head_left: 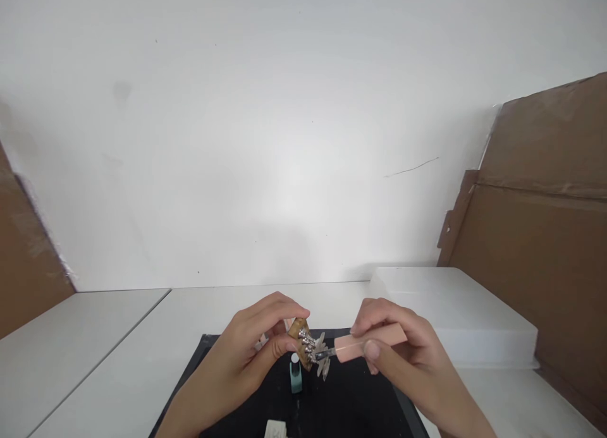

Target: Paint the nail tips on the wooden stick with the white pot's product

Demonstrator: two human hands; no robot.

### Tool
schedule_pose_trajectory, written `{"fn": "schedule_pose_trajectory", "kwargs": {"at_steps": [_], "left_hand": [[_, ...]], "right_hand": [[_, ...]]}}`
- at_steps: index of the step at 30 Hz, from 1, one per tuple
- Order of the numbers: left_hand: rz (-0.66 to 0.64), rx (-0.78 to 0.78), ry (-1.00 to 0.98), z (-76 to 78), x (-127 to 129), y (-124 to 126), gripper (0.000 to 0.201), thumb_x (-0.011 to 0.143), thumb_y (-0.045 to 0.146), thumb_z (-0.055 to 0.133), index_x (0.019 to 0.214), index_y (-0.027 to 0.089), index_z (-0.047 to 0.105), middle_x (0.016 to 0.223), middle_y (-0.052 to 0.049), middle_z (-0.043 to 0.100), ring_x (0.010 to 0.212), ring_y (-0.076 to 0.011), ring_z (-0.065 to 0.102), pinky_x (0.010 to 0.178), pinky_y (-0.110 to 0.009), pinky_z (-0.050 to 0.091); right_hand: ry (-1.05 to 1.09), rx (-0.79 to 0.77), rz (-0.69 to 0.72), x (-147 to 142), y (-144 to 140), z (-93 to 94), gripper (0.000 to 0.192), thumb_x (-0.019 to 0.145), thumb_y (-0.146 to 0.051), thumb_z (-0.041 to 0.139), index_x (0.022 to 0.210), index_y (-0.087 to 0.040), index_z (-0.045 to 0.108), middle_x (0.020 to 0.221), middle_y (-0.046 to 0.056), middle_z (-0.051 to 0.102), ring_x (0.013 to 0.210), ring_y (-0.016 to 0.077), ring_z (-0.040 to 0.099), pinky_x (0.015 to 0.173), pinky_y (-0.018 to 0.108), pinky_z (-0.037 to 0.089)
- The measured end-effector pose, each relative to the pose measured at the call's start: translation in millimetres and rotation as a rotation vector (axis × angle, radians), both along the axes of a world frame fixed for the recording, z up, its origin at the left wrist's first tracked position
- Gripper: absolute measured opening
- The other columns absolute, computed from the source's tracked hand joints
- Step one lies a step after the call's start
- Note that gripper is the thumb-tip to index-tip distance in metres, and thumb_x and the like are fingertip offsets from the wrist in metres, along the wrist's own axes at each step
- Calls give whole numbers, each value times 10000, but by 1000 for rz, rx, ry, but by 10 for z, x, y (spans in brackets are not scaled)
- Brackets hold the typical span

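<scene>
My left hand (260,337) pinches a small yellowish-brown block (297,328) between thumb and fingers. Several short metal stems stick out of its right side, carrying pale, clear-looking nail tips (322,356). Between the fingers and thumb of my right hand (393,337) is a nail polish brush with a pink, squarish cap handle (351,347). Its dark bristle end points left and meets or overlaps the nail tips; exact contact is hard to tell. Just below the block stands a teal nail polish bottle (296,378) with a whitish top. Something pale pink shows partly behind my left fingers.
Under my hands lies a black tray or mat (351,400) on the white table (118,356). A small whitish block (275,428) is cut off by the bottom edge. A translucent white bin (455,299) sits at right, beside brown cardboard (540,236). A white wall rises behind.
</scene>
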State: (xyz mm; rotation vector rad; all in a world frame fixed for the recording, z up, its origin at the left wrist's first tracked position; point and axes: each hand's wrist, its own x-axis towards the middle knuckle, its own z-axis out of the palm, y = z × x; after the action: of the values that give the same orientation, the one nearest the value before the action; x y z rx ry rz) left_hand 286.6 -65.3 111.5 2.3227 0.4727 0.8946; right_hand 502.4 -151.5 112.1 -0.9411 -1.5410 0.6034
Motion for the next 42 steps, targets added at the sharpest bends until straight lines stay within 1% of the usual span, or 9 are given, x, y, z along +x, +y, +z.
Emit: {"fn": "schedule_pose_trajectory", "kwargs": {"at_steps": [4,10,14,22,25,29,35,39,42], "left_hand": [[-8,13,4,1,19,6,262,941,172,447,1132,331,531,945,14,562,749,-120,542,658,-240,410],[3,39,12,-1,10,-11,282,935,154,457,1137,334,537,943,13,569,745,-121,524,644,-232,402],[19,33,10,-5,-14,-7,254,947,186,440,1139,327,526,942,8,562,713,-122,502,642,-238,400],[-5,4,11,50,-6,4,226,956,229,415,1137,314,521,931,-4,567,747,-148,510,643,-250,397],[-10,-1,13,54,2,-6,223,959,234,403,1128,319,520,933,-1,566,765,-151,510,652,-252,396],[-13,-16,13,43,11,-15,237,965,236,390,1145,334,510,929,8,557,763,-144,508,656,-249,397],[-14,-25,10,38,9,-11,236,965,230,387,1140,318,518,916,1,552,739,-141,502,645,-246,401],[-12,-18,9,37,-11,-12,228,964,227,388,1130,310,521,932,-10,557,751,-148,505,646,-249,400],[-15,-13,7,31,-24,-9,225,967,232,379,1128,301,520,929,-15,556,744,-149,505,649,-256,397]], "right_hand": [[-78,1,-47,-20,26,35,84,847,-208,562,778,-233,605,610,-39,559,543,119,462,532,224,386],[-131,3,-155,20,33,50,88,855,-227,555,785,-221,607,666,-4,634,615,153,539,543,239,416],[-115,66,-185,41,7,63,79,859,-224,560,795,-222,607,670,-4,637,590,152,547,546,253,430],[-141,118,15,-30,-69,81,46,860,-203,587,868,-245,602,689,-8,627,599,145,560,558,240,457],[-175,111,12,-42,-66,92,37,879,-220,570,856,-241,591,665,-9,608,580,144,532,535,240,446],[-192,101,-36,-34,-52,91,73,894,-219,541,839,-234,587,660,-15,598,573,137,510,549,243,441],[-251,32,-101,5,-46,86,121,906,-225,510,850,-230,616,756,20,615,683,170,562,540,244,433],[-276,80,-186,19,-41,104,99,884,-200,533,823,-246,597,699,-9,584,612,150,531,528,233,426],[-250,136,-200,22,-49,108,86,871,-190,547,822,-241,595,680,-10,587,582,147,527,525,234,432]]}}
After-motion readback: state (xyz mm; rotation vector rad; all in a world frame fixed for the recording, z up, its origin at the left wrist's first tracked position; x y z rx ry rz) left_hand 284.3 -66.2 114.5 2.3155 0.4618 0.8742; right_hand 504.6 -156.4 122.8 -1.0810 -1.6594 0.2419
